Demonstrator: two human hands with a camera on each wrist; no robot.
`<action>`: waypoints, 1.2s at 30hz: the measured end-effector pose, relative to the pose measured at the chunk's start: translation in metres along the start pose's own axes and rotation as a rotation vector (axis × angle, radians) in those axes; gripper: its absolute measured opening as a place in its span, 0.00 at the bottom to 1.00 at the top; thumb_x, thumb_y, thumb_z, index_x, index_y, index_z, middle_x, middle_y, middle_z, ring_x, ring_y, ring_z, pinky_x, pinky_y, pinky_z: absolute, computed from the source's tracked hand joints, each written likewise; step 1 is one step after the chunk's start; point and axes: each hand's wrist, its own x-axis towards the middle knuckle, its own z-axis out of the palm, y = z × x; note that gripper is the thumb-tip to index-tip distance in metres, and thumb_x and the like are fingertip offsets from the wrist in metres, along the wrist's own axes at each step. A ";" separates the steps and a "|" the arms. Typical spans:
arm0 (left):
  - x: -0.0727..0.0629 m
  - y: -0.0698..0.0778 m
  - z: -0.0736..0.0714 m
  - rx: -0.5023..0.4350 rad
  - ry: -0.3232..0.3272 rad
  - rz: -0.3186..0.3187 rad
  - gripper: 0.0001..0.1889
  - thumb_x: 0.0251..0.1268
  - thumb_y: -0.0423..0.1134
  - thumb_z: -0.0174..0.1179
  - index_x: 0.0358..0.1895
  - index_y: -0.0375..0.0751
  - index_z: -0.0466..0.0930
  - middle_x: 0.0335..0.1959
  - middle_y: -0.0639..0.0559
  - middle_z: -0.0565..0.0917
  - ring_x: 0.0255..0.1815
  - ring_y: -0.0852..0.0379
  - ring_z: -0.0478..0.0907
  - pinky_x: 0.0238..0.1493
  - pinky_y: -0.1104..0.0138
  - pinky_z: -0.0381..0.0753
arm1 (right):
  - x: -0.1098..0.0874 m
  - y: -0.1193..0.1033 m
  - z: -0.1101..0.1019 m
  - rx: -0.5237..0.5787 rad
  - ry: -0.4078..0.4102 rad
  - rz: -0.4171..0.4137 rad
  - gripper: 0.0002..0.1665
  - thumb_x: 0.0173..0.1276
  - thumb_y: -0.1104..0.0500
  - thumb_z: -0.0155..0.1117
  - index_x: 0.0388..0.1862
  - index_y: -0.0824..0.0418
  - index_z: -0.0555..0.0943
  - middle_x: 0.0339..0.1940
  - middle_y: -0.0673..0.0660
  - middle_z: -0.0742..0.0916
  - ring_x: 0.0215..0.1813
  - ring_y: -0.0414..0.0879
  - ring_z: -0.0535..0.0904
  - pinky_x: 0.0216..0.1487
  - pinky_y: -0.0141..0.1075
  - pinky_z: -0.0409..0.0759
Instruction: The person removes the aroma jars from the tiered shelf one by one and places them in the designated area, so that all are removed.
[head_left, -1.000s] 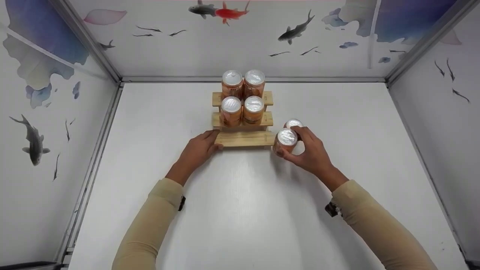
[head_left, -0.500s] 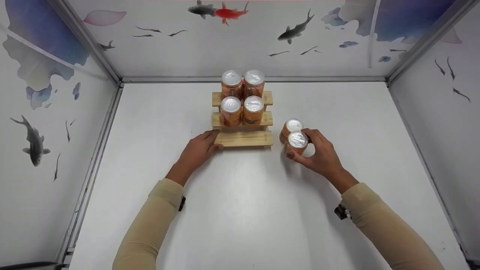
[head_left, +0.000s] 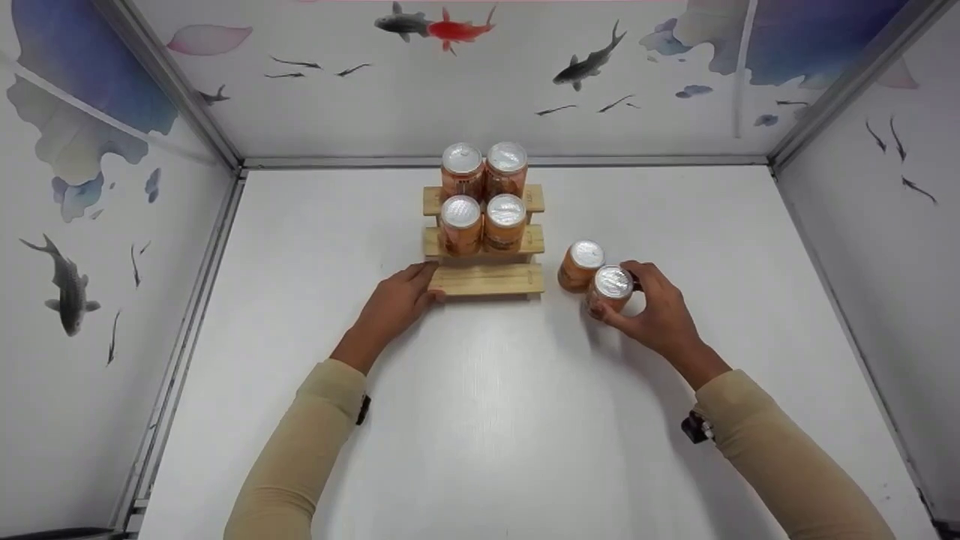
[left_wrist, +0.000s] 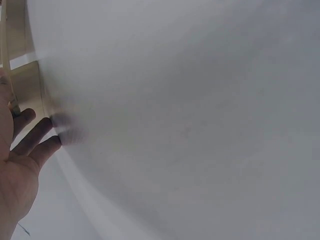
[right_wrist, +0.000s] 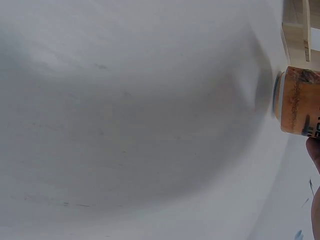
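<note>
A stepped wooden rack [head_left: 487, 280] stands on the white table, with two orange cans on its top step and two more on the middle one. At the left end of the bare lowest step, my left hand [head_left: 397, 304] holds the rack between thumb and fingers; in the left wrist view its other fingers [left_wrist: 37, 142] reach down beside it. Right of the rack, my right hand [head_left: 660, 311] grips an upright orange can [head_left: 613, 283] by its sides. Close to its left stands another orange can [head_left: 582, 266]. Whether the gripped can [right_wrist: 300, 102] touches the table is unclear.
The white table [head_left: 480, 420] is bounded by a back wall [head_left: 480, 97] and side walls printed with fish. A metal rail [head_left: 337, 162] runs along the table's back edge, just behind the rack.
My right hand has carried its can rightward and slightly nearer, away from the lowest step's right end, uncovering the other can. The left hand stays at the rack.
</note>
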 end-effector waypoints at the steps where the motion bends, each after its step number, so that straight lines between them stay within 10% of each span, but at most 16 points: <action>1: 0.000 0.000 0.000 0.003 -0.001 -0.002 0.38 0.86 0.62 0.53 0.86 0.41 0.67 0.80 0.39 0.77 0.80 0.38 0.77 0.80 0.46 0.77 | 0.000 0.001 0.000 0.003 0.001 0.012 0.44 0.61 0.58 0.89 0.69 0.72 0.77 0.58 0.68 0.86 0.56 0.61 0.90 0.53 0.56 0.93; 36: -0.001 0.001 -0.001 0.002 0.006 -0.002 0.37 0.87 0.63 0.52 0.85 0.41 0.69 0.79 0.39 0.78 0.79 0.37 0.78 0.79 0.46 0.79 | 0.029 0.031 0.008 0.088 0.099 0.302 0.40 0.69 0.60 0.83 0.73 0.73 0.74 0.63 0.70 0.83 0.65 0.66 0.85 0.62 0.60 0.89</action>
